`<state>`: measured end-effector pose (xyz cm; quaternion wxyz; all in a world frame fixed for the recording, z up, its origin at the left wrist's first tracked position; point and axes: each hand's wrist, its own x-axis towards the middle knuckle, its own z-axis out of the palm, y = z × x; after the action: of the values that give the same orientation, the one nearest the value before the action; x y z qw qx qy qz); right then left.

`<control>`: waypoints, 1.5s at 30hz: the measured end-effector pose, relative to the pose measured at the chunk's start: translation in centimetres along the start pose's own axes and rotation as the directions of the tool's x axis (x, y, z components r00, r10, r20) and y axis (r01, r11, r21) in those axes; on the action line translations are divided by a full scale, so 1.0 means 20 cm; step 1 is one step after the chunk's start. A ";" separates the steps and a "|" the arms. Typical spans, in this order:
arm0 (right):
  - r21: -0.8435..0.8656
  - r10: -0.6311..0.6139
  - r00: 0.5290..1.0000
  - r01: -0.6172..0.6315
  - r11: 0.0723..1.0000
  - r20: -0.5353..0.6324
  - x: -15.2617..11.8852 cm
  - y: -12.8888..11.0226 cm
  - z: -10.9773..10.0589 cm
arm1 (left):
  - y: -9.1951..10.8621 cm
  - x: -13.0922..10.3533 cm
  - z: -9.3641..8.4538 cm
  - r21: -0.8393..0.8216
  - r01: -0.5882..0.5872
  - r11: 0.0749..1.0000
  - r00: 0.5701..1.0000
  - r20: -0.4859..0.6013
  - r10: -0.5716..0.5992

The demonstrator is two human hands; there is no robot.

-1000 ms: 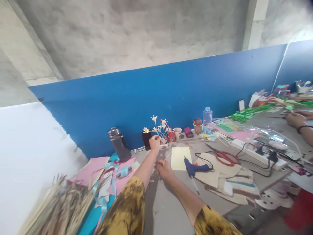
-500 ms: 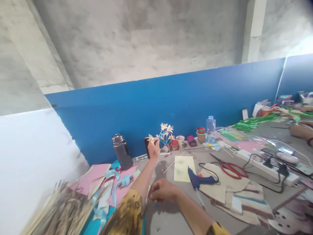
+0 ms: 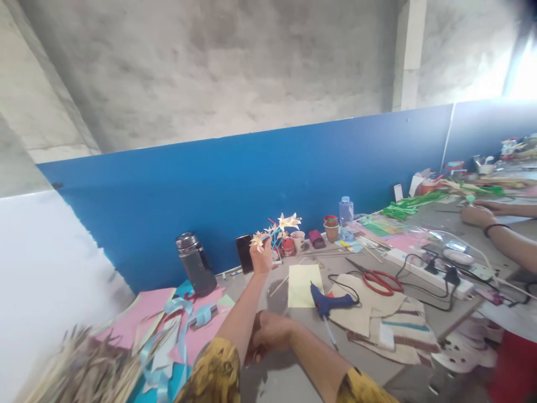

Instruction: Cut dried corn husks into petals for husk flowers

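My left hand is stretched out to the far side of the desk, its fingers closed around the stems of cream-coloured artificial flowers. Blue stems show between the petals, just above and right of the fingers. Close to my body, my right hand rests low over the desk beside my left forearm. Its fingers are curled and point down, partly hidden by that forearm; what they hold, if anything, cannot be made out. Right of it lie a pale yellow sheet and a blue glue gun.
A dark thermos and a phone stand by the blue partition. Blue ribbon and dried strips lie left. Red-handled scissors and a power strip are right. A co-worker's hands are farther right.
The camera view has swung to the right. My left hand has come closer in among the flowers, which have shifted and turned. My right hand has moved partly behind my left forearm.
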<state>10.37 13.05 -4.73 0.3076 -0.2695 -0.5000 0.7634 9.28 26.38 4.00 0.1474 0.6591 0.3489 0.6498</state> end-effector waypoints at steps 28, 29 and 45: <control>-0.302 0.204 0.968 -0.153 0.941 0.148 -0.02 -0.02 -0.06 | -0.13 0.05 0.05 -0.166 0.308 0.937 0.951 0.047 -0.305; -0.340 0.228 0.961 -0.164 0.926 0.156 -0.03 -0.03 -0.07 | -0.17 0.06 0.05 -0.147 0.323 0.935 0.946 0.065 -0.317; -0.008 -0.126 0.982 0.128 0.992 0.144 -0.08 -0.12 -0.08 | -0.59 -0.16 0.23 0.189 0.413 0.891 0.841 0.296 -0.453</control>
<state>12.99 13.61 -2.97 0.3165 -0.1840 -0.5434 0.7554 10.85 33.86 -6.54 0.3081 0.6704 0.4966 0.4573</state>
